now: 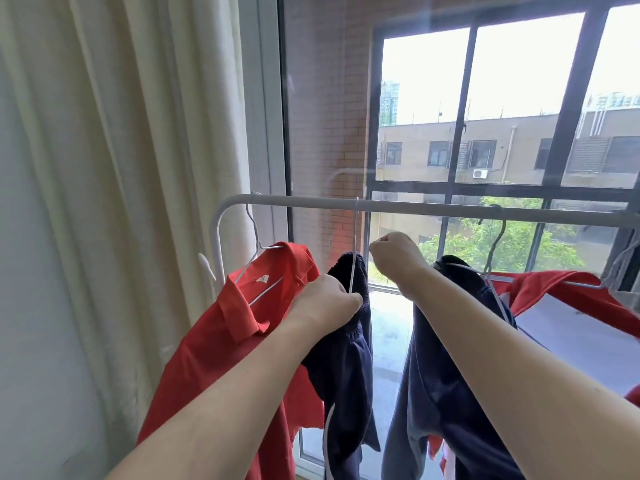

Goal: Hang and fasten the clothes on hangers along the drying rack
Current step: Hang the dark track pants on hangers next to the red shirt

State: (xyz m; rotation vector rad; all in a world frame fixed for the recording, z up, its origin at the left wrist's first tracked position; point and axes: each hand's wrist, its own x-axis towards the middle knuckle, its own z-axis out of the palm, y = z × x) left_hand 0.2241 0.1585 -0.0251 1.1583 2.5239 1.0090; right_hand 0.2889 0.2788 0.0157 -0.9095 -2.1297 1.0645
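A white drying rack rail crosses the view in front of the window. A red polo shirt hangs at its left end on a white wire hanger. Beside it, navy shorts hang on a second white hanger. My left hand grips the shorts' waistband at that hanger. My right hand is a closed fist just right of the hanger's stem; what it pinches is hidden. Further right hang another navy garment and a red and white garment.
A cream curtain hangs at the left, close to the rack's curved end post. A glass door frame and a dark-framed window stand right behind the rail. A grey cloth hangs at the far right.
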